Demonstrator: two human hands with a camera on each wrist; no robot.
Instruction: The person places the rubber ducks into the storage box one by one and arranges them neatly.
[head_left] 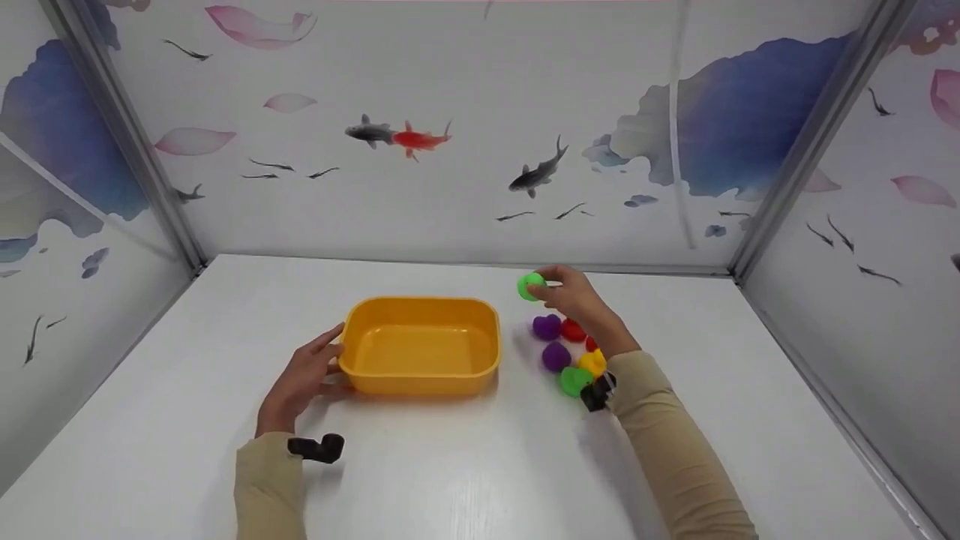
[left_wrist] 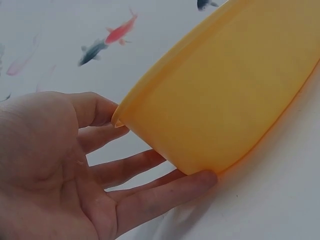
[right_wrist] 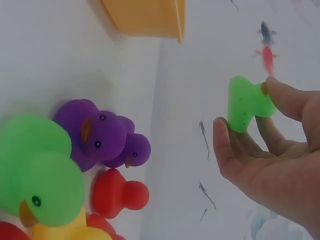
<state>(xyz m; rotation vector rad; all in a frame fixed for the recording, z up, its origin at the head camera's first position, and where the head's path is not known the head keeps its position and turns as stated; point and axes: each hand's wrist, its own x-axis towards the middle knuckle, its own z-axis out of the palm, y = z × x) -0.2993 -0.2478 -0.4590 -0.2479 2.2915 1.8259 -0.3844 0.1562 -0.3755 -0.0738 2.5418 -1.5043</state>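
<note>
At the centre of the head view stands a yellow plastic basin [head_left: 420, 385], with nothing inside it. My left hand [head_left: 304, 379] is at the basin's left end; in the left wrist view its fairly straight fingers touch the rim and lower side. My right hand [head_left: 571, 294] holds a small green rubber duck [right_wrist: 242, 102] between thumb and fingers, raised beyond the basin's far right corner. Below this hand sit more rubber ducks: two purple ducks [head_left: 556, 356], a green duck [head_left: 575, 381], a yellow duck [head_left: 592, 364] and red ducks [head_left: 573, 331], partly hidden by the right arm.
The white table [head_left: 450, 472] is enclosed by white panels [head_left: 465, 202] printed with fish and petals at the back and both sides. Grey metal posts [head_left: 810, 142] stand at the rear corners. Black wrist cameras [head_left: 319, 448] sit on both sleeves.
</note>
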